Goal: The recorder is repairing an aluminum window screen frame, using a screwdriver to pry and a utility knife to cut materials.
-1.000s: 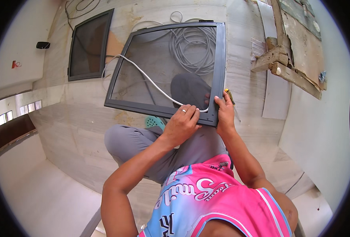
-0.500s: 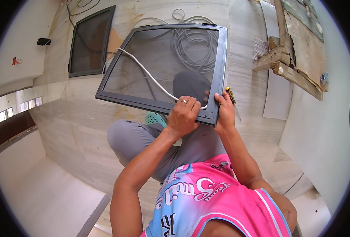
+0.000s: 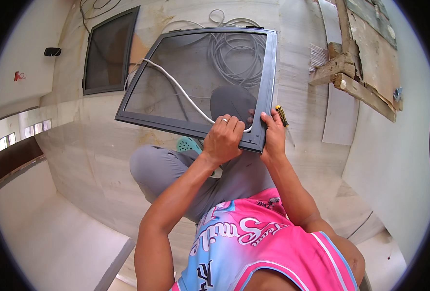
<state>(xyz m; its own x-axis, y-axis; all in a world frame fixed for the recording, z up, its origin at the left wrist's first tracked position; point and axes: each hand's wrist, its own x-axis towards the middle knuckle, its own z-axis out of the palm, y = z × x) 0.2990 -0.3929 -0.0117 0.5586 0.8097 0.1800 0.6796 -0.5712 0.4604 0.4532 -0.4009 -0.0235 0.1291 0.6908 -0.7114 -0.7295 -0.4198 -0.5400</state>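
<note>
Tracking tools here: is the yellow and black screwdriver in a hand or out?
Out: the screwdriver lies on the floor beyond the right hand, which grips the dark frame; the left hand is at the white cord.

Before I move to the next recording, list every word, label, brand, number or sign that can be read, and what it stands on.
Pink-and-blue shirt: large white script lettering; wording not copied here.
Same shirt, blue part: black lettering; wording not copied.
Same shirt, near the lap: small dark lettering, too small to read.
Dark-framed mesh screen: no lettering visible.
Yellow-and-black screwdriver: too small to tell any markings.
</note>
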